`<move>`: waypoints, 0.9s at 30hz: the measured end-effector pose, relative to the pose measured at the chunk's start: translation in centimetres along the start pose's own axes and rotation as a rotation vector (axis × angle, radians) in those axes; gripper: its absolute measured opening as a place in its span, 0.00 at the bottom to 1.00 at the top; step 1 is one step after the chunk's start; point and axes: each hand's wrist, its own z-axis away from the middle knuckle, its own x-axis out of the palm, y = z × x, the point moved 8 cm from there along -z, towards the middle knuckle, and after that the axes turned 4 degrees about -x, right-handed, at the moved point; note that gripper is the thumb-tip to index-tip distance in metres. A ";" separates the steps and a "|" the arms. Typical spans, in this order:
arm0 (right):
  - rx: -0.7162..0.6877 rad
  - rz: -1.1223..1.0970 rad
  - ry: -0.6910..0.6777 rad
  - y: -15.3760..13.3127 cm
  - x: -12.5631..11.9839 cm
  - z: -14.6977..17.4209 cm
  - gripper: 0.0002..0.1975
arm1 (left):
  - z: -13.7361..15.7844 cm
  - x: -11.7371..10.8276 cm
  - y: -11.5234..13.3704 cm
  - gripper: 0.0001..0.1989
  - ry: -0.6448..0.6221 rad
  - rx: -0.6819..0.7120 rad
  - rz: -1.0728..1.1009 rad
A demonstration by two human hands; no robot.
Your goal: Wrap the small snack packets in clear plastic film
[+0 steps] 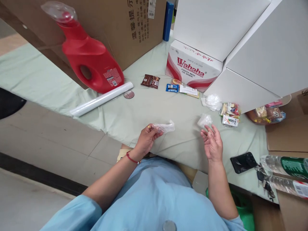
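My left hand (pixel 149 136) pinches one end of a thin translucent plastic bag (pixel 166 127), which sticks out to the right above the green cloth. Bent fingers, spread apart with the palm partly turned up, show on my right hand (pixel 213 141). Just beyond its fingertips is a crumpled clear plastic bag (pixel 205 120); I cannot tell whether they touch. Another wad of clear plastic (pixel 213 102) lies farther back. To its right sit several small snack packets (pixel 230 114) in a pile.
A red jug (pixel 93 61) and a white plastic roll (pixel 103 99) lie at left near a round disc (pixel 129 94). Brown packets (pixel 150 81), a blue packet (pixel 172 88) and a Wahaha box (pixel 192 67) are behind. At right are a phone (pixel 243 162), keys (pixel 263 179) and bottles (pixel 286 165).
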 end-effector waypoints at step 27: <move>0.066 0.438 -0.478 3.8 7.3 5.5 0.13 | 1.1 2.3 -0.8 0.20 -0.130 -0.239 0.043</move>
